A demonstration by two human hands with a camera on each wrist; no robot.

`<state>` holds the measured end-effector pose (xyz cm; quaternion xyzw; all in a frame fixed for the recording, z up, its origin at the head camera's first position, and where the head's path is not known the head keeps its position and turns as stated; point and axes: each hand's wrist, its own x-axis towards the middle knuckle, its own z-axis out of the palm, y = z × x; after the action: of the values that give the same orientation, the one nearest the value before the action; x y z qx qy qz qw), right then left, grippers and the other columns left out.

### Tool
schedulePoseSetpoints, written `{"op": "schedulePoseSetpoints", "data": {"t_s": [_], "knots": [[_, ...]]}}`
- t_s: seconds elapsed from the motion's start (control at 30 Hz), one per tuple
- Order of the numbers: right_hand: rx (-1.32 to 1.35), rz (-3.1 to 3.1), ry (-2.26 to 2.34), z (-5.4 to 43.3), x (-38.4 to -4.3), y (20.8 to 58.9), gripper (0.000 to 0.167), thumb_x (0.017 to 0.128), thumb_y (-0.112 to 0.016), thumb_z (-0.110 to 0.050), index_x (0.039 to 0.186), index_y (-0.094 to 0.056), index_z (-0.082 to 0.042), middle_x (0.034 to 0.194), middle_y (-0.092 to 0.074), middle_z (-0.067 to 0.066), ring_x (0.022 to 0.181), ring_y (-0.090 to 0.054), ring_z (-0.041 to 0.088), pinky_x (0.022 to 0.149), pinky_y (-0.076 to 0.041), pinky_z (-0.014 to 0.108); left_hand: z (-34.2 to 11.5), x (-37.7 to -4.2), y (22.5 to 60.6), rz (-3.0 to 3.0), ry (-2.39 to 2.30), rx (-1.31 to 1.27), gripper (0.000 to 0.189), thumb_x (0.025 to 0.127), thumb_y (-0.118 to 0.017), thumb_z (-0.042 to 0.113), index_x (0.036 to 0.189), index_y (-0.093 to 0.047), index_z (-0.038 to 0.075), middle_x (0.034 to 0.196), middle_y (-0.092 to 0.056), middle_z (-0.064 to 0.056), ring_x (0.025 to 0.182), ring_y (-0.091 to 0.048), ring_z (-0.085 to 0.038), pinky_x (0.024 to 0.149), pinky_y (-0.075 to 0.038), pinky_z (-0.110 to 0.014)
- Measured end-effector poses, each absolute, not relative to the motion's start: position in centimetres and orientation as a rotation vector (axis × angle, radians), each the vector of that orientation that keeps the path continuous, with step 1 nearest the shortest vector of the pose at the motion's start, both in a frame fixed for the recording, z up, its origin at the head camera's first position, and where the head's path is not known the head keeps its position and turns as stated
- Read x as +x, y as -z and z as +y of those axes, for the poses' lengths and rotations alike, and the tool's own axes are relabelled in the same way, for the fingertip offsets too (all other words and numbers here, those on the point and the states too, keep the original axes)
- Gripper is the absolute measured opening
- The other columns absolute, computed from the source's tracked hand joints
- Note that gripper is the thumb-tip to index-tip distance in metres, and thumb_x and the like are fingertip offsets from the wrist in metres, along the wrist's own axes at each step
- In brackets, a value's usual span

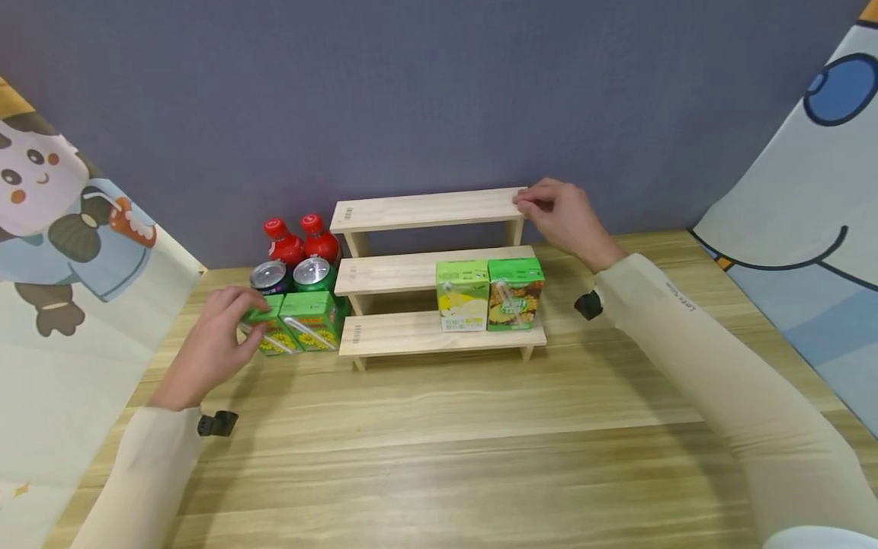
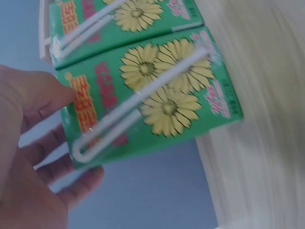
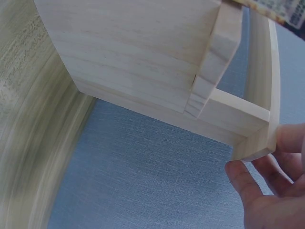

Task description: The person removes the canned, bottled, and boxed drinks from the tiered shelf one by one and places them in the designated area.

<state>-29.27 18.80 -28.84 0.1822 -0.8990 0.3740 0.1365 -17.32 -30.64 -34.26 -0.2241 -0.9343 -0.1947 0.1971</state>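
Note:
My left hand (image 1: 216, 341) is at the leftmost green drink carton (image 1: 277, 337), a small box with yellow flowers and a white straw (image 2: 143, 102). The thumb lies on its front near the top, and the other fingers reach round the side. A matching carton (image 1: 310, 322) stands right beside it. My right hand (image 1: 564, 219) pinches the right end of the top board on a three-step wooden shelf (image 1: 405, 211); the right wrist view shows thumb and fingertips at the board's corner (image 3: 259, 145). On the bottom step stand a yellow-green carton (image 1: 463, 297) and a pineapple-pictured carton (image 1: 516, 296).
Behind the flower cartons stand a dark can (image 1: 270, 276) and a green can (image 1: 313, 273), then two red-capped bottles (image 1: 284, 245). A grey-blue panel (image 1: 439, 99) rises behind the shelf. Printed panels flank the wooden table (image 1: 439, 457).

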Motion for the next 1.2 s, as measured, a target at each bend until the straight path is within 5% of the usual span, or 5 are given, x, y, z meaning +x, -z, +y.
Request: {"op": "schedulePoseSetpoints", "data": {"t_s": [0.57, 1.2], "knots": [[0.54, -2.607, -1.103, 19.0, -29.3, 28.9, 0.025, 0.095, -0.058, -0.019, 0.112, -0.069, -0.004, 0.111, -0.062, 0.006, 0.099, -0.058, 0.019, 0.085, -0.047, 0.034, -24.9, -16.7, 32.0, -2.454, 0.501, -0.821, 0.022, 0.076, -0.067, 0.001, 0.097, -0.061, 0.001, 0.107, -0.056, -0.013, 0.101, -0.045, -0.036, 0.075, -0.028, -0.049], [0.522, -2.619, -1.116, 18.8, -29.0, 28.7, 0.026, 0.095, -0.058, -0.02, 0.112, -0.068, -0.004, 0.112, -0.061, 0.006, 0.099, -0.058, 0.018, 0.085, -0.047, 0.033, -17.9, -16.8, 30.4, -2.377, 0.607, -1.02, 0.028, 0.081, -0.069, 0.013, 0.107, -0.063, 0.005, 0.114, -0.058, -0.009, 0.106, -0.049, -0.027, 0.092, -0.035, -0.045]]}}
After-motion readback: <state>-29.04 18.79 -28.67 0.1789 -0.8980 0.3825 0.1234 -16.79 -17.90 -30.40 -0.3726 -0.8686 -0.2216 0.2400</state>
